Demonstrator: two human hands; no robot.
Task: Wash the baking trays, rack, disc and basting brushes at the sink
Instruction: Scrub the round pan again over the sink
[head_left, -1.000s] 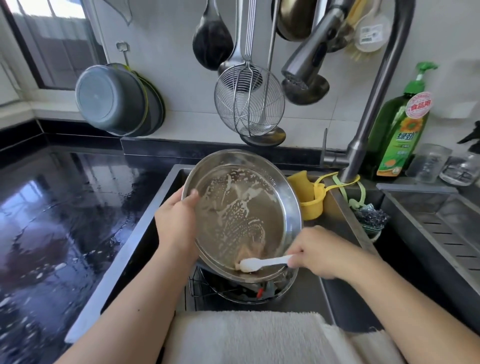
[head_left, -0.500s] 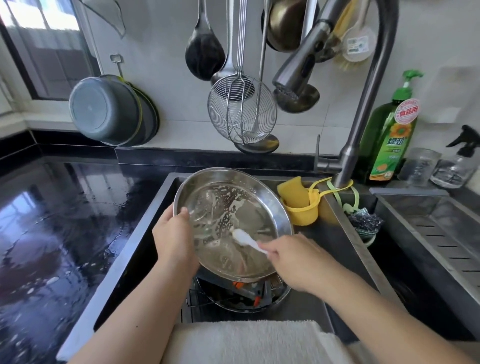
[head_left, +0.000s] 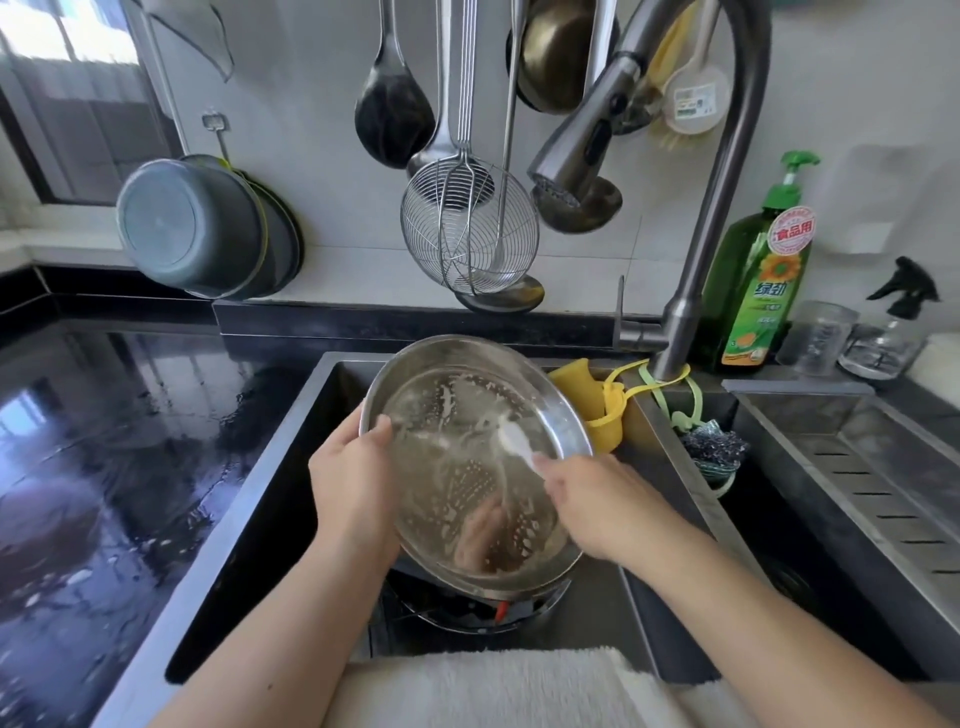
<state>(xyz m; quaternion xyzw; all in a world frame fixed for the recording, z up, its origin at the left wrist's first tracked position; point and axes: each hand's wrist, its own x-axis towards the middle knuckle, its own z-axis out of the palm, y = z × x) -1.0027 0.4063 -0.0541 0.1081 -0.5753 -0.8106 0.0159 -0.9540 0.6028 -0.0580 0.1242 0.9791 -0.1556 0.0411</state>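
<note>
- a round metal tray (head_left: 467, 467) is held tilted over the sink (head_left: 291, 441), streaked with white suds.
- its left rim is gripped by the left hand (head_left: 353, 483), thumb curled over the edge.
- a white brush (head_left: 514, 441) is pinched in the right hand (head_left: 597, 499); its head is pressed against the inside of the tray.
- more metalware (head_left: 467, 608) is seen lying in the sink beneath the tray; what the pieces are cannot be told.
- a green soap bottle (head_left: 758, 280) is stood beside the tap (head_left: 696, 260).
- a white towel (head_left: 493, 686) is draped over the near sink edge.
</note>
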